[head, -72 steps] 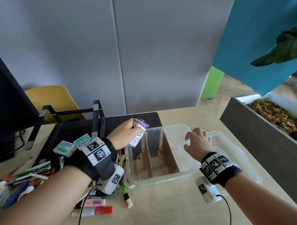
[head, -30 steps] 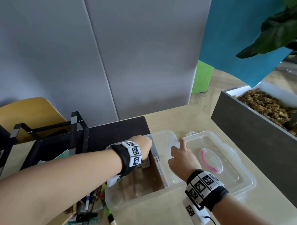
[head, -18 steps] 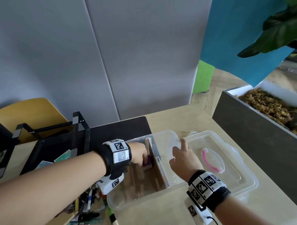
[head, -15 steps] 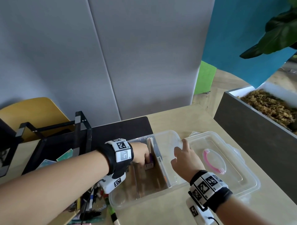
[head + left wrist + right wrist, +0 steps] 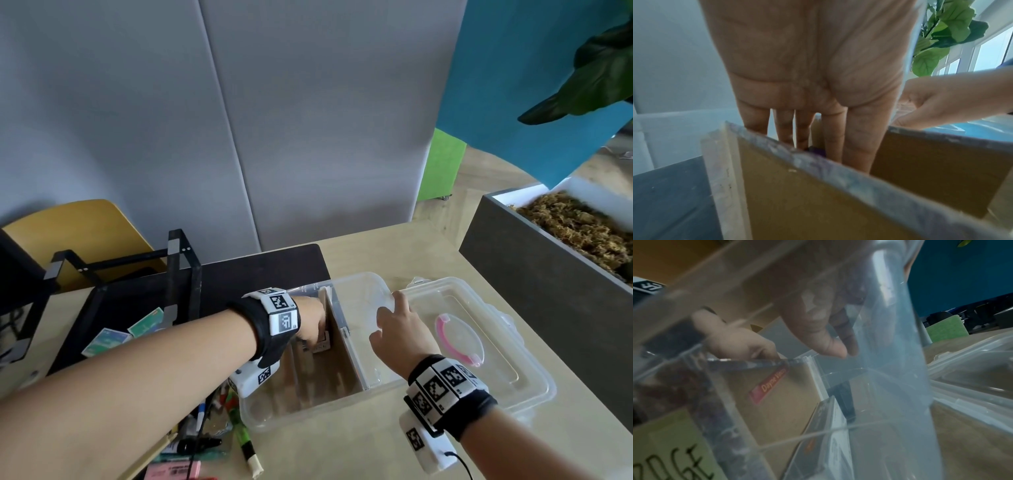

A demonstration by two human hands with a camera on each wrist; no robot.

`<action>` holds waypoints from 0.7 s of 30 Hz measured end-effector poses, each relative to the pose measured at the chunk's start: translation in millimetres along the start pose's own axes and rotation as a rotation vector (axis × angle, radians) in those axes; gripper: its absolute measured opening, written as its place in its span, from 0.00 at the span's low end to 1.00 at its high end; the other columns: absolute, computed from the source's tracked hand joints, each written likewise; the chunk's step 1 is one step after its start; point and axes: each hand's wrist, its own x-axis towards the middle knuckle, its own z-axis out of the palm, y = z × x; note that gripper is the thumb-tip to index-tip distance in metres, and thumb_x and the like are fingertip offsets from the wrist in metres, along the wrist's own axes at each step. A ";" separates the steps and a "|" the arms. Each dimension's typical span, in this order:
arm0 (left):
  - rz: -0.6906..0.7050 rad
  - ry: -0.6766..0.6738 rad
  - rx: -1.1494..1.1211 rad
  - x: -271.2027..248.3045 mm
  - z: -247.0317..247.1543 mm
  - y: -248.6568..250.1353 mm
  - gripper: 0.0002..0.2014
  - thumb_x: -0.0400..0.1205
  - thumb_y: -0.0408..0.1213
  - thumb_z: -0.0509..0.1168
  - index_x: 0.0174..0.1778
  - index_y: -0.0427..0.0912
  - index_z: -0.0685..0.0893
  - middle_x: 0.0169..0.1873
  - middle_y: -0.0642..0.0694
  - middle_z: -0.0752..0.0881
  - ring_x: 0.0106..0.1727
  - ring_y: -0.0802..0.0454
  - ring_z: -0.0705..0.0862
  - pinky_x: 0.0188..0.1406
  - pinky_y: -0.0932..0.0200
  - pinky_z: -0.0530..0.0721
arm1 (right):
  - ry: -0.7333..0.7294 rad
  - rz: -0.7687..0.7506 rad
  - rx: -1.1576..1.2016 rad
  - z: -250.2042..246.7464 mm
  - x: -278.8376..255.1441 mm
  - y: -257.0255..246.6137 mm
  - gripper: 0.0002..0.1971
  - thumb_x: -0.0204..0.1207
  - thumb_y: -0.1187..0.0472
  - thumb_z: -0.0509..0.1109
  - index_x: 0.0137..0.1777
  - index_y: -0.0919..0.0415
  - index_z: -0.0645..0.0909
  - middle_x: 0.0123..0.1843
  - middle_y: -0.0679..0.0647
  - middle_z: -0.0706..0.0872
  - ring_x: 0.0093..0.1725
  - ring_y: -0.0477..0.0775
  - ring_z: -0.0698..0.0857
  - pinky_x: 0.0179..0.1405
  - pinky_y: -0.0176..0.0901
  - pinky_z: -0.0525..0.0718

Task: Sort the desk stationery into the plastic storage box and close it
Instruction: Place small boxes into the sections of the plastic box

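The clear plastic storage box (image 5: 308,414) stands open on the desk, split by brown cardboard dividers (image 5: 346,356). Its lid (image 5: 513,377) with a pink handle (image 5: 455,346) lies beside it on the right. My left hand (image 5: 310,325) reaches down into a middle compartment. In the left wrist view its fingers (image 5: 834,146) point straight down against a small purple-and-white box (image 5: 322,344) that peeks between them (image 5: 817,150). My right hand (image 5: 394,325) grips the storage box's right wall, fingers curled over the rim (image 5: 830,344).
Pens, markers and highlighters (image 5: 212,442) lie heaped left of the storage box, with a pink eraser (image 5: 171,471) at the bottom edge. Green-and-white packs (image 5: 109,339) sit on a black mat (image 5: 257,270) under a black stand (image 5: 178,274). A grey planter (image 5: 548,291) borders the right.
My left hand carried the small purple-and-white box from above the left rim down into the compartment, where its fingers have straightened. My right hand has stayed on the right wall.
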 end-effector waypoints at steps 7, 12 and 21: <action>-0.040 0.088 0.035 5.7 7.9 -2.1 0.14 0.74 0.36 0.70 0.55 0.38 0.87 0.55 0.41 0.83 0.49 0.42 0.85 0.36 0.57 0.79 | -0.005 -0.005 -0.019 2.0 0.0 1.4 0.11 0.74 0.62 0.60 0.54 0.63 0.78 0.70 0.60 0.65 0.57 0.59 0.78 0.47 0.40 0.77; -0.042 0.088 0.053 2.7 10.3 0.9 0.21 0.74 0.41 0.73 0.62 0.41 0.84 0.58 0.44 0.77 0.53 0.43 0.84 0.40 0.55 0.80 | -0.009 0.005 -0.009 1.8 0.7 0.5 0.11 0.74 0.63 0.60 0.53 0.63 0.78 0.70 0.60 0.65 0.56 0.60 0.78 0.45 0.41 0.76; 0.029 0.202 -0.029 -23.0 1.4 -13.0 0.15 0.76 0.43 0.67 0.57 0.42 0.84 0.52 0.43 0.79 0.48 0.44 0.81 0.44 0.51 0.83 | -0.027 0.035 -0.005 -2.7 -0.2 -4.1 0.14 0.74 0.62 0.60 0.60 0.60 0.73 0.69 0.57 0.66 0.58 0.60 0.76 0.45 0.43 0.73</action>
